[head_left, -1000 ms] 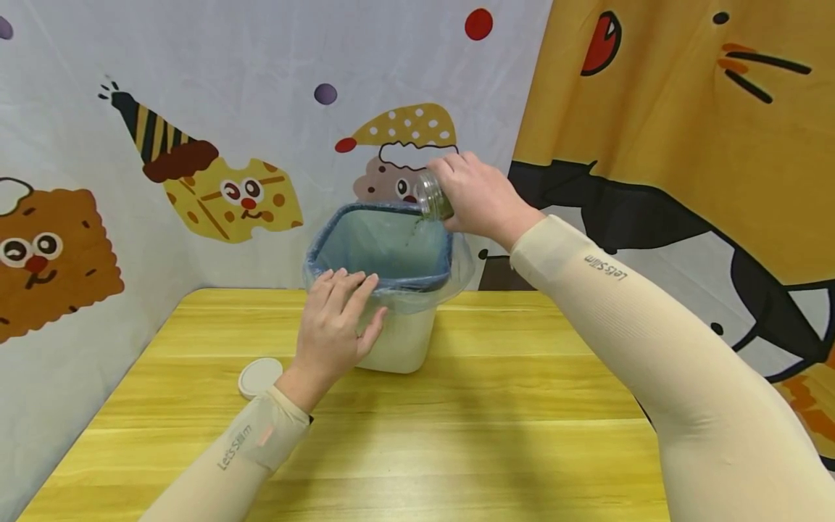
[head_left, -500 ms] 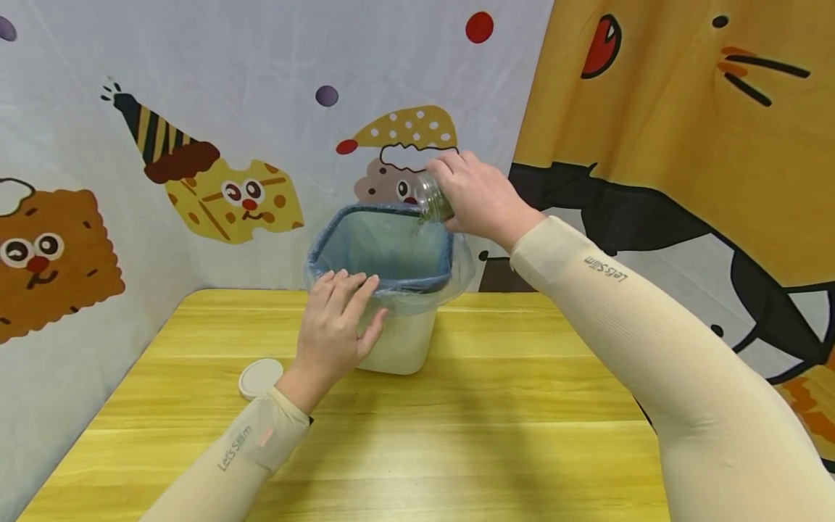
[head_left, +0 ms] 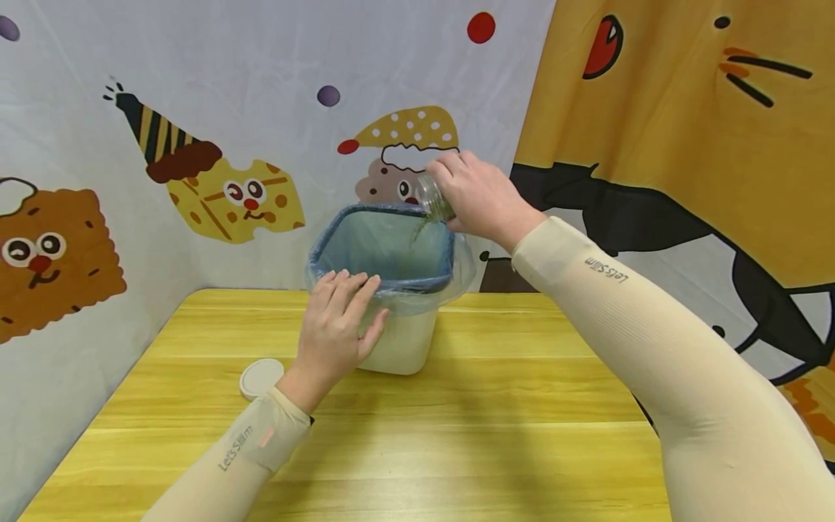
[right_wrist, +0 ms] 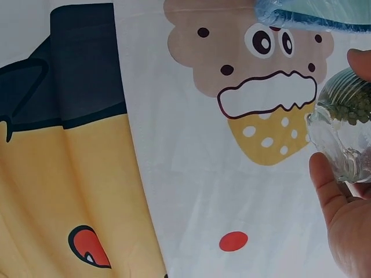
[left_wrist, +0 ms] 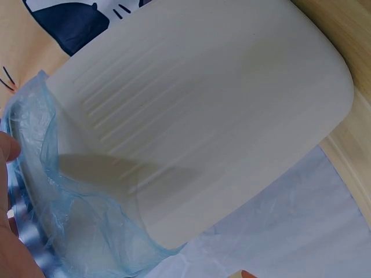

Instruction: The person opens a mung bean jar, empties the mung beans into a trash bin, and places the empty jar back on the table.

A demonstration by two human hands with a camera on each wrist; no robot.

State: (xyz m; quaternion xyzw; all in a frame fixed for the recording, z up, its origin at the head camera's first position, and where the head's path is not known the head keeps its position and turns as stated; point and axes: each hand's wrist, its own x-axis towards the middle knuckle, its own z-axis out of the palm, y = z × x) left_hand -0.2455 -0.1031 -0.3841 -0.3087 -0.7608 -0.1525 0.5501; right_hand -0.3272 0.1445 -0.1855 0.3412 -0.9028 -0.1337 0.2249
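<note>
Right hand (head_left: pixel 483 196): clutching the jar, fingers curled round the glass
Jar (head_left: pixel 430 196): tipped over the bin's far right part, mouth to the left, spilling green bits (head_left: pixel 419 229) down inside
Left hand (head_left: pixel 331 319): just resting on the near left rim, fingers relaxed over the blue liner (head_left: pixel 417 300)
Bin (head_left: pixel 399 348): whitish, sitting on the far part of the wood-look table (head_left: pixel 522 413)
White disc (head_left: pixel 261 378): lying flat left of the bin, right beside the left wrist

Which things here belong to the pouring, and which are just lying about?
In the job: right hand, tipped glass jar, green bits, white bin, blue plastic liner, left hand.
Lying about: round white lid (perhaps the jar's); cartoon-print curtain, just backdrop.
</note>
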